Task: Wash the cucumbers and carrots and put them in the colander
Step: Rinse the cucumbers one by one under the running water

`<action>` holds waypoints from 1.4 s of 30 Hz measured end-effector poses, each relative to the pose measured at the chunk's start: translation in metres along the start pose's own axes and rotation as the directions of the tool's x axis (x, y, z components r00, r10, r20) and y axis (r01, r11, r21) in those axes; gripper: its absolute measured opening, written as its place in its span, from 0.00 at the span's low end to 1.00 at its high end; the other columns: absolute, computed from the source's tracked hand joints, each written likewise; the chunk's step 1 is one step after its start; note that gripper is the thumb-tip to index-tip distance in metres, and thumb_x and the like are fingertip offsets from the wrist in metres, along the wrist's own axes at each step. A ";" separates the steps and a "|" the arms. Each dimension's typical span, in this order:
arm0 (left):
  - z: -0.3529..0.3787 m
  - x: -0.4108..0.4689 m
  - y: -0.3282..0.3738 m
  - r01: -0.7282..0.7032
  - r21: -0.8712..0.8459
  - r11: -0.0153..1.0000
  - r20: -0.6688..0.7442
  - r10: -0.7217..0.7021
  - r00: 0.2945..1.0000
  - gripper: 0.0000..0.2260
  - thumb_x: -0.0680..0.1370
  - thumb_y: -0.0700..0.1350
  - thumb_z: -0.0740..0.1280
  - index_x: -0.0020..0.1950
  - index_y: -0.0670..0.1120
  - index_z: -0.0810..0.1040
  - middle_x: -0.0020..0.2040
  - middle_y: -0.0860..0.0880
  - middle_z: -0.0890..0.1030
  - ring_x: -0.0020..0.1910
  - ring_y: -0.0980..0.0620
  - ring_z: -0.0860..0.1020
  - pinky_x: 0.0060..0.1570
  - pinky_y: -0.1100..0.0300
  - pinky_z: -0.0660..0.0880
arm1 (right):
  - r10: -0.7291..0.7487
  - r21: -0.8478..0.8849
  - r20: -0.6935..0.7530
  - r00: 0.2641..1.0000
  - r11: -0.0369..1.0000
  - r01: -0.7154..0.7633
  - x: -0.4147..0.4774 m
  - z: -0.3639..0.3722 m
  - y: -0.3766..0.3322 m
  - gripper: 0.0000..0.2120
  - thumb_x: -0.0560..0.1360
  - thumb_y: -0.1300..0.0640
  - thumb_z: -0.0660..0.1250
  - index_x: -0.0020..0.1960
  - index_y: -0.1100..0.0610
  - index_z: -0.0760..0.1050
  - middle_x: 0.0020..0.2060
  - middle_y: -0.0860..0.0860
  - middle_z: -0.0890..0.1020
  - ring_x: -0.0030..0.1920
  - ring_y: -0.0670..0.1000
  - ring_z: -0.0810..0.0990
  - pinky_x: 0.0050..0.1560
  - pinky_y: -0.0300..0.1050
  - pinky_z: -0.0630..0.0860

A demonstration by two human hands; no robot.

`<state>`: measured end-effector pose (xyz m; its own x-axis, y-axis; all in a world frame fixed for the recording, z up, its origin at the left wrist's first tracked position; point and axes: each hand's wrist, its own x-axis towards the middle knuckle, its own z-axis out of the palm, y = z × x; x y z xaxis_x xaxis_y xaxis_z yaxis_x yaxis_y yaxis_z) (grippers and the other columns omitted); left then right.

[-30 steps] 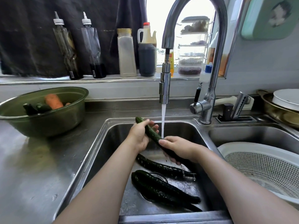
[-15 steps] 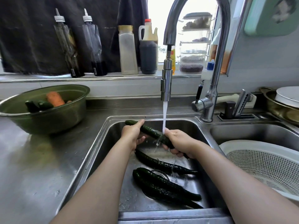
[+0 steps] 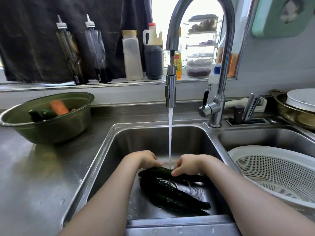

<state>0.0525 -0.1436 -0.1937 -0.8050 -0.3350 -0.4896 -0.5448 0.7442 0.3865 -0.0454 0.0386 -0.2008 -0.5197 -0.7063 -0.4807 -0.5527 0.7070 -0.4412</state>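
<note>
While water (image 3: 170,133) falls between them, left hand (image 3: 147,159) and right hand (image 3: 187,165) grip one cucumber (image 3: 156,172) low in the sink (image 3: 153,138).
Other cucumbers (image 3: 170,196) lie beneath; the colander (image 3: 272,167) sits right, a carrot (image 3: 58,107) in the green bowl (image 3: 51,132) farther back.

- White bottle (image 3: 211,82), just left of the faucet (image 3: 223,74) neck: dark letters reading roughly "he" under a small leaf mark, the rest hidden.
- Yellow bottle (image 3: 178,65), behind the faucet's spout: a red label, too blurred to read.
- Two squeeze bottles (image 3: 71,53), far left of the faucet: small stickers, illegible.
</note>
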 end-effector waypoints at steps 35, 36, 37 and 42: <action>-0.250 -0.192 -0.188 -0.009 -0.018 1.000 -0.544 -0.002 0.839 0.07 0.84 0.49 0.62 0.56 0.54 0.79 0.54 0.51 0.81 0.51 0.52 0.78 0.54 0.54 0.72 | -0.575 -0.151 -0.106 0.811 0.816 0.558 -0.006 -0.075 -0.397 0.32 0.72 0.47 0.77 0.73 0.50 0.71 0.63 0.49 0.79 0.62 0.52 0.78 0.68 0.51 0.74; -0.249 -0.193 -0.197 -0.002 -0.033 0.999 -0.505 -0.016 0.863 0.08 0.84 0.50 0.61 0.57 0.54 0.79 0.53 0.52 0.81 0.52 0.53 0.78 0.55 0.55 0.72 | -0.576 -0.184 -0.052 0.816 0.809 0.559 -0.002 -0.070 -0.401 0.37 0.71 0.45 0.78 0.76 0.47 0.67 0.66 0.47 0.77 0.65 0.51 0.76 0.70 0.51 0.72; -0.249 -0.194 -0.204 0.001 -0.064 0.998 -0.481 -0.032 0.876 0.08 0.85 0.49 0.61 0.58 0.54 0.79 0.53 0.52 0.81 0.52 0.53 0.78 0.56 0.55 0.74 | -0.583 -0.230 -0.038 0.812 0.796 0.560 0.004 -0.066 -0.404 0.38 0.70 0.44 0.78 0.76 0.45 0.66 0.67 0.46 0.76 0.66 0.51 0.75 0.70 0.52 0.71; -0.247 -0.194 -0.218 -0.107 -0.410 0.906 -0.468 -0.109 0.877 0.11 0.81 0.35 0.65 0.61 0.48 0.78 0.52 0.45 0.83 0.52 0.47 0.83 0.57 0.50 0.81 | -0.597 -0.327 -0.181 0.782 0.786 0.525 0.017 -0.060 -0.406 0.28 0.73 0.52 0.76 0.72 0.48 0.74 0.63 0.48 0.82 0.60 0.52 0.80 0.65 0.50 0.76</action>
<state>0.2691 -0.3840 0.0101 -0.7567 -0.6451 -0.1056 -0.5038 0.4727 0.7230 0.1308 -0.2628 0.0157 -0.1939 -0.9807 0.0245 -0.9202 0.1731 -0.3511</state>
